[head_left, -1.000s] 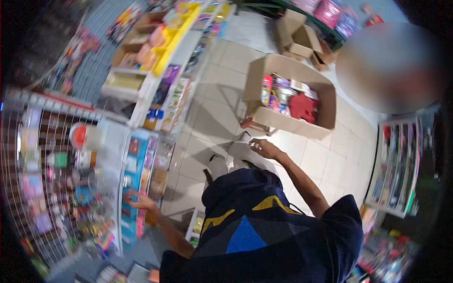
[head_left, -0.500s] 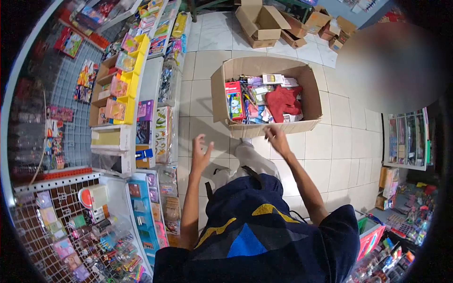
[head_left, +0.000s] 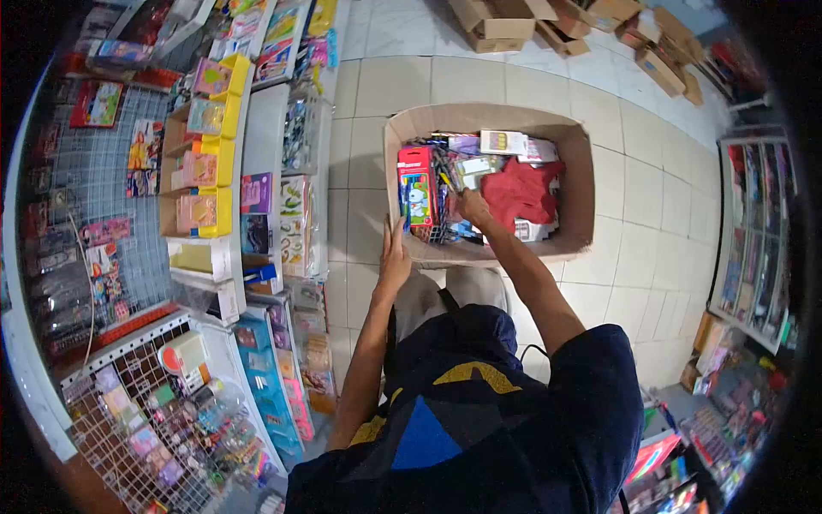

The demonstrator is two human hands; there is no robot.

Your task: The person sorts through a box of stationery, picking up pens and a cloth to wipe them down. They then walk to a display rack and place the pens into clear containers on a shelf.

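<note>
An open cardboard box (head_left: pixel 575 193) stands on the tiled floor in front of me, filled with mixed goods. At its left lies a red pack with a cartoon picture (head_left: pixel 417 190); a red cloth (head_left: pixel 522 195) covers part of the right side. My left hand (head_left: pixel 394 255) is at the box's near left corner, fingers extended against the outer wall. Inside the box, my right hand (head_left: pixel 473 208) reaches in among the goods, left of the red cloth. Its fingertips are too small and hidden to make out.
Shelves with yellow trays (head_left: pixel 224 176) and packaged goods run along the left. Empty cardboard boxes (head_left: pixel 501 32) lie at the far side. A display cabinet (head_left: pixel 753 240) stands at the right, with more small goods below it.
My left hand has come forward to the box's corner. My right hand has moved over the near wall and into the box. The person at the right is out of view.
</note>
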